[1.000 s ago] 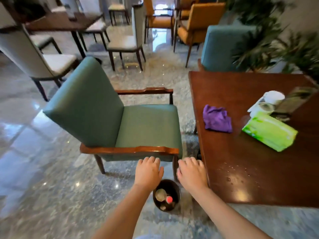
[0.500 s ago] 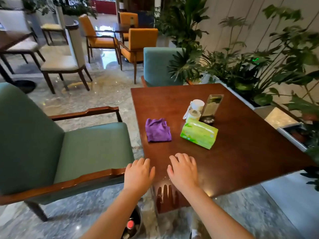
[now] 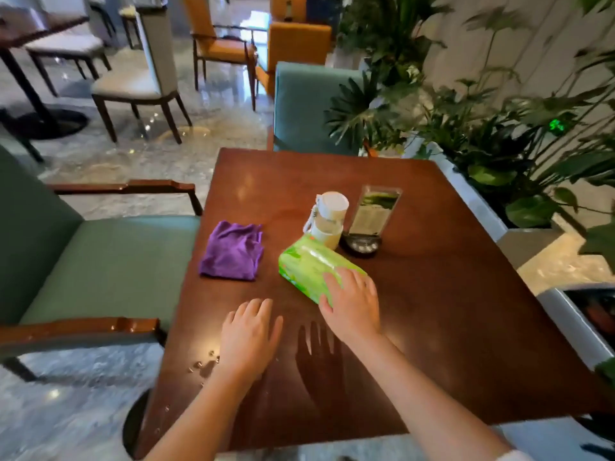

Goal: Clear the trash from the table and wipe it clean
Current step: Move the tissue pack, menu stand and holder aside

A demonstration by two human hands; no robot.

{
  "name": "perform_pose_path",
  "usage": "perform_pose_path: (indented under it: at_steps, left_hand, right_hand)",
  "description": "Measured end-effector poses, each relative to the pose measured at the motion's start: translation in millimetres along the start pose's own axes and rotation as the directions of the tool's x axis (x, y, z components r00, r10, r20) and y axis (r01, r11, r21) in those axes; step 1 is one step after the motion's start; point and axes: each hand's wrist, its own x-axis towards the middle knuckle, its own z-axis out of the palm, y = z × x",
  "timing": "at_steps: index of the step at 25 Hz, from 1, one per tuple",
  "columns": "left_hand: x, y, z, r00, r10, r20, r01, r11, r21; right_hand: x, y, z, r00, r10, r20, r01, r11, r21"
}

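A green tissue pack lies near the middle of the dark wooden table. My right hand rests on the pack's near end, fingers spread over it. My left hand hovers flat and open above the table's near left part, holding nothing. A folded purple cloth lies left of the pack, close to the table's left edge. Water drops dot the wood beside my left wrist. A dark trash bin peeks out on the floor under the table's near left corner.
A white bottle and a clear menu stand stand behind the pack. A teal armchair sits against the table's left side, another at the far end. A planter with leafy plants lines the right side.
The view swung from the bin and floor up to the tabletop. Both hands rose from over the bin to the table; my right hand reached forward onto the tissue pack.
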Motion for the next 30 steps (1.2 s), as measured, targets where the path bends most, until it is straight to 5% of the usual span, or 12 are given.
perform_pose_path:
  at_steps: [6,15,25,30]
  left_hand:
    - [2,111,52,0.989,-0.04,0.144,0.047,0.998,-0.045]
    - [14,156,144,0.877,0.236,0.419,-0.234,0.97,-0.057]
    - [9,154,163,0.888,0.237,0.393,-0.248,0.968,-0.023]
    - [9,153,164,0.885,0.237,0.402,-0.251,0.968,-0.018]
  right_hand:
    - [-2,114,7,0.999,-0.025,0.031,0.023,0.998,0.051]
    - [29,147,42,0.977,-0.177,0.119,0.149,0.966,0.212]
    - [97,100,78,0.672,-0.612,0.418,0.502,0.791,0.351]
    - [105,101,77,0.635,-0.644,0.427,0.546,0.765,0.341]
